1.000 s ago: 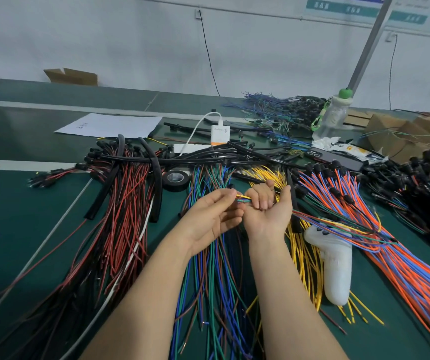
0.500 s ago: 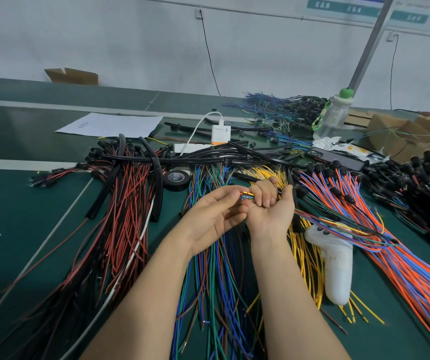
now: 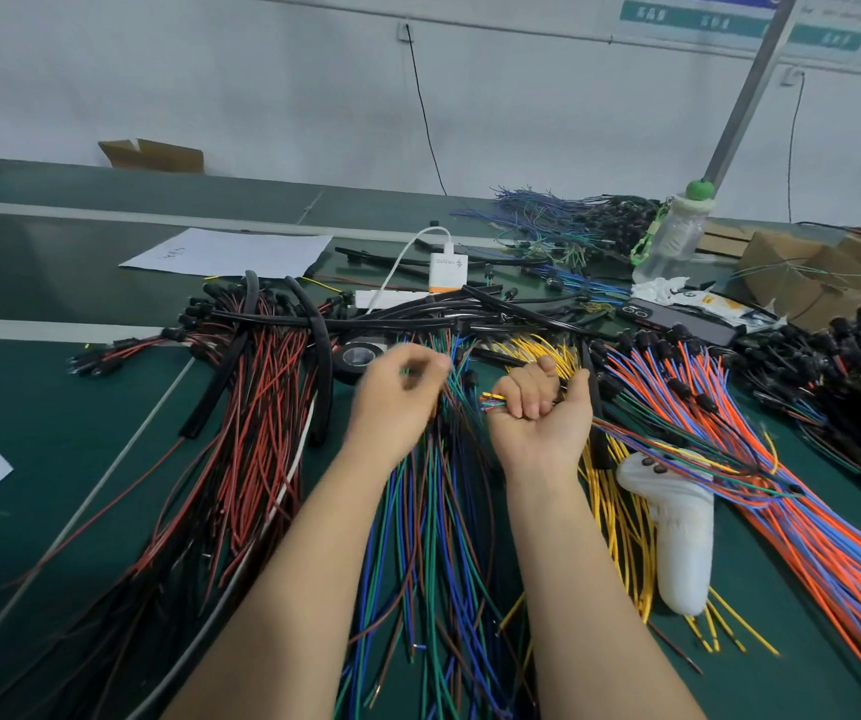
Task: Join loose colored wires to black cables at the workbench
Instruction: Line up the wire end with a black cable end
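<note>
My right hand (image 3: 537, 407) grips a small bunch of colored wires (image 3: 491, 401); their yellow, green and red tips stick out to the left of the fist, and the bunch trails off to the right. My left hand (image 3: 397, 392) hovers blurred, fingers loosely curled, over the blue, green and brown wire pile (image 3: 433, 537); whether it pinches a wire I cannot tell. Black cables (image 3: 418, 319) lie across the bench just beyond both hands. Yellow wires (image 3: 620, 522) run under my right wrist.
Red and black leads (image 3: 252, 418) spread at the left, orange and blue harnesses (image 3: 781, 485) at the right. A white tool (image 3: 678, 532) lies by my right forearm, a black tape roll (image 3: 361, 356) beyond my left hand. Charger (image 3: 448, 272), bottle (image 3: 672, 236), paper (image 3: 231, 254) at the back.
My left hand has pulled away from the right fist, moving left and up over the blue-green pile. The right hand keeps its grip on the wire bunch.
</note>
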Tool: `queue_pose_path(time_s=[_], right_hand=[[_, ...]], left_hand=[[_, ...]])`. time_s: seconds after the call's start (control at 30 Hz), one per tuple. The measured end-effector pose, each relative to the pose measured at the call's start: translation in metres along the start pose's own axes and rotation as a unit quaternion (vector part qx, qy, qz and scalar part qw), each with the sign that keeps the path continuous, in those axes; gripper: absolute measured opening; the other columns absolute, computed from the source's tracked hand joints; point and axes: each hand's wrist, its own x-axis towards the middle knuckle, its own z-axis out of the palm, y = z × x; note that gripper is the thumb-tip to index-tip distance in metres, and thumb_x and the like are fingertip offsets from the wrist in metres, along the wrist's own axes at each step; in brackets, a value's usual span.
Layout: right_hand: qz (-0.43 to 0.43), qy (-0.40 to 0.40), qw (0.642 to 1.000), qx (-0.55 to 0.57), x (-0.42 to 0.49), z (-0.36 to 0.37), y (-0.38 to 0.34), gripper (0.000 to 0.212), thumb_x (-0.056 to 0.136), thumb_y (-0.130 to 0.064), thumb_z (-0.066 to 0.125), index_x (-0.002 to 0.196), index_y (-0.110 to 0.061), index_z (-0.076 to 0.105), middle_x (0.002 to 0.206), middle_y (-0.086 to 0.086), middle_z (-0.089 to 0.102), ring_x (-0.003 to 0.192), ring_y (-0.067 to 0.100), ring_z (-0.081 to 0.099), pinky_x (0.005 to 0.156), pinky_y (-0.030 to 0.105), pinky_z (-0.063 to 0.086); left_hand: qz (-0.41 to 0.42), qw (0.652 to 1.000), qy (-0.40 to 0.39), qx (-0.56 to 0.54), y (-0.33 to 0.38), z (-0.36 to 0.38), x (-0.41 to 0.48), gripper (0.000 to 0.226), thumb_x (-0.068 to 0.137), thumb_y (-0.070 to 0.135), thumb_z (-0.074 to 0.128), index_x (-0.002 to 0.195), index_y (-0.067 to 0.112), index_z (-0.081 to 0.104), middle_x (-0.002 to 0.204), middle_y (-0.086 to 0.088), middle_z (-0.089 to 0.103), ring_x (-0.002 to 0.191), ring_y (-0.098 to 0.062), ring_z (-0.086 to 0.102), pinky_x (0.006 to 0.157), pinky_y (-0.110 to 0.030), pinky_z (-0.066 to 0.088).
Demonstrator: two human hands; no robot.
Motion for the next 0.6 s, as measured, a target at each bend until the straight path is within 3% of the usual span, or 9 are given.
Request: queue_pose_path(time_s=[0.07,0.1,0.17,0.27,0.37,0.5,0.57,0.6], right_hand=[[-0.004,0.010,1.000,-0.014,0.000,0.000,0.000,0.054,0.101,-0.046,0.034,0.065,-0.010,0.051,0.040,-0.006,0.025,0.030,0.007,0.021,0.031,0.019,0.017],[-0.006,0.015,1.000,-0.019,-0.001,0.000,0.000,0.053,0.101,-0.046,0.034,0.065,-0.011,0.051,0.040,-0.007,0.025,0.030,0.007,0.021,0.031,0.019,0.017],[-0.008,0.020,0.999,-0.024,-0.001,0.000,0.001,0.053,0.101,-0.046,0.033,0.066,-0.011,0.051,0.041,-0.007,0.026,0.030,0.007,0.022,0.030,0.019,0.018],[-0.006,0.024,0.999,-0.028,-0.002,0.000,0.001,0.053,0.101,-0.047,0.033,0.066,-0.011,0.051,0.041,-0.007,0.026,0.030,0.007,0.022,0.030,0.019,0.018],[-0.006,0.028,0.999,-0.033,-0.003,0.000,0.000,0.053,0.101,-0.047,0.033,0.066,-0.012,0.051,0.041,-0.007,0.026,0.031,0.007,0.021,0.031,0.019,0.017],[-0.004,0.026,0.999,-0.036,-0.003,0.000,0.000,0.054,0.101,-0.048,0.032,0.065,-0.012,0.052,0.041,-0.007,0.025,0.031,0.007,0.022,0.032,0.019,0.017],[-0.001,0.023,0.999,-0.035,-0.002,0.000,0.000,0.055,0.101,-0.048,0.033,0.064,-0.012,0.052,0.041,-0.007,0.026,0.030,0.007,0.022,0.030,0.019,0.018],[0.000,0.023,0.999,-0.037,-0.002,0.000,0.000,0.055,0.101,-0.048,0.033,0.064,-0.012,0.053,0.040,-0.007,0.026,0.030,0.007,0.022,0.030,0.019,0.018]], left_hand=[[0.026,0.976,0.156,0.150,-0.005,-0.009,0.006,0.009,0.091,0.014,0.058,0.091,0.022,0.060,0.114,-0.002,0.054,0.109,-0.019,0.052,0.091,-0.021,0.036],[0.000,0.962,0.182,0.206,-0.010,-0.014,0.008,0.014,0.091,0.014,0.057,0.103,0.019,0.059,0.128,-0.005,0.047,0.121,-0.024,0.042,0.096,-0.022,0.032],[-0.090,0.939,0.151,0.297,-0.020,-0.023,0.011,0.038,0.092,0.016,0.056,0.129,0.014,0.047,0.146,-0.008,0.034,0.133,-0.030,0.028,0.103,-0.034,0.032],[-0.144,0.901,0.111,0.395,-0.025,-0.031,0.016,0.050,0.091,0.017,0.057,0.135,0.008,0.036,0.129,-0.014,0.054,0.122,-0.034,0.042,0.092,-0.044,0.041],[-0.144,0.884,0.108,0.432,-0.020,-0.035,0.026,0.034,0.089,0.017,0.061,0.119,0.008,0.047,0.114,-0.014,0.062,0.110,-0.036,0.054,0.087,-0.043,0.043],[-0.152,0.902,0.090,0.394,-0.011,-0.038,0.033,0.011,0.088,0.018,0.063,0.095,0.011,0.057,0.099,-0.010,0.064,0.082,-0.031,0.057,0.065,-0.034,0.043],[-0.165,0.948,0.082,0.262,-0.005,-0.037,0.035,0.011,0.088,0.016,0.065,0.096,0.008,0.065,0.094,-0.011,0.065,0.073,-0.025,0.055,0.062,-0.032,0.044],[-0.171,0.972,0.087,0.138,0.001,-0.036,0.035,0.010,0.088,0.014,0.065,0.095,0.007,0.065,0.091,-0.010,0.065,0.068,-0.021,0.056,0.061,-0.031,0.048]])
